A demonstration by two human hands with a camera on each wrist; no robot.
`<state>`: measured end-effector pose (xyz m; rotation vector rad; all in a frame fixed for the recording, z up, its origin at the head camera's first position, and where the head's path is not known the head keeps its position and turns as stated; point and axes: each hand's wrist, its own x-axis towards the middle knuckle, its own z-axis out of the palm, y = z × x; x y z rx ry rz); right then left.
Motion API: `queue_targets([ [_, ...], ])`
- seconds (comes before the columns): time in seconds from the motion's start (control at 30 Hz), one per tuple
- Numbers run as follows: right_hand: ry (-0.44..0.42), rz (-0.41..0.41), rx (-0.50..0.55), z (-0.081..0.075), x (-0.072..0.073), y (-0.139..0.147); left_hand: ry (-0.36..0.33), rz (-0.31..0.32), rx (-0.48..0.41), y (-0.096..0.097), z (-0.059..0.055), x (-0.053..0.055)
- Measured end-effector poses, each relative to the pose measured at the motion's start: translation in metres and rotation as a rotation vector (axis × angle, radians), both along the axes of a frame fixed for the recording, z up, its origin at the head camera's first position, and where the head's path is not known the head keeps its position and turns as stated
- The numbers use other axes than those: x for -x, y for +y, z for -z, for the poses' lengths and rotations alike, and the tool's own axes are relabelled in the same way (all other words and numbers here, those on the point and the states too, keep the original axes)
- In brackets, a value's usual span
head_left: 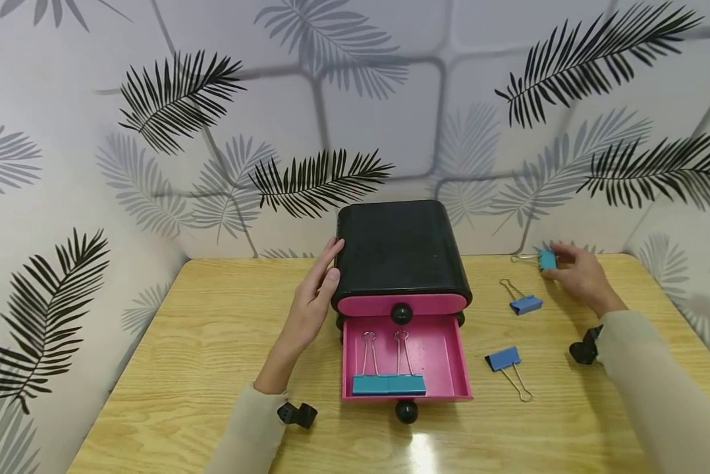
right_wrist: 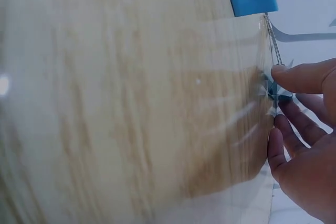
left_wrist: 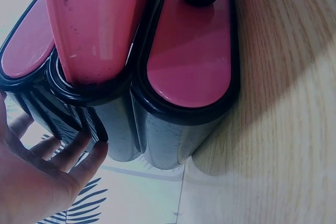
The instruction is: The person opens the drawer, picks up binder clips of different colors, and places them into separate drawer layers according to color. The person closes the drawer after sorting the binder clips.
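A black drawer box (head_left: 393, 243) with pink fronts stands on the table. One pink drawer (head_left: 440, 352) is pulled out. Inside it, two teal binder clips (head_left: 369, 385) lie side by side, wire handles toward the back. My left hand (head_left: 307, 303) rests its fairly straight fingers (left_wrist: 86, 163) against the box's left side. At the far right, my right hand (head_left: 586, 276) pinches a teal binder clip (head_left: 547, 259) between thumb and fingers, near the table's back edge. Nearest to that hand lies a blue binder clip (head_left: 526, 305); another blue binder clip (head_left: 503, 359) lies closer to the front.
A patterned wall (head_left: 384, 131) with leaf prints rises directly behind the wooden table (head_left: 213, 342). The open drawer's round black knob (head_left: 406, 411) sticks out toward the front. Below the open drawer, the left wrist view shows a further closed drawer (left_wrist: 191, 61).
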<state>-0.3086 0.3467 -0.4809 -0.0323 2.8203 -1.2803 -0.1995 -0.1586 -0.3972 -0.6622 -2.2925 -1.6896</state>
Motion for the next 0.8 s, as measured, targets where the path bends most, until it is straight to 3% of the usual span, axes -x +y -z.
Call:
queue_targets([
  [0.43,-0.041,-0.044,-0.078,-0.006,-0.006,-0.005,0.004,0.001,0.001,0.000,0.000,-0.001],
  [0.63,0.025,-0.078,-0.176,-0.003,-0.005,-0.010,-0.005,-0.003,0.003,0.000,-0.001,-0.001],
  [0.8,0.044,-0.062,-0.180,-0.003,-0.007,-0.011,-0.004,0.002,0.000,0.000,-0.001,0.000],
])
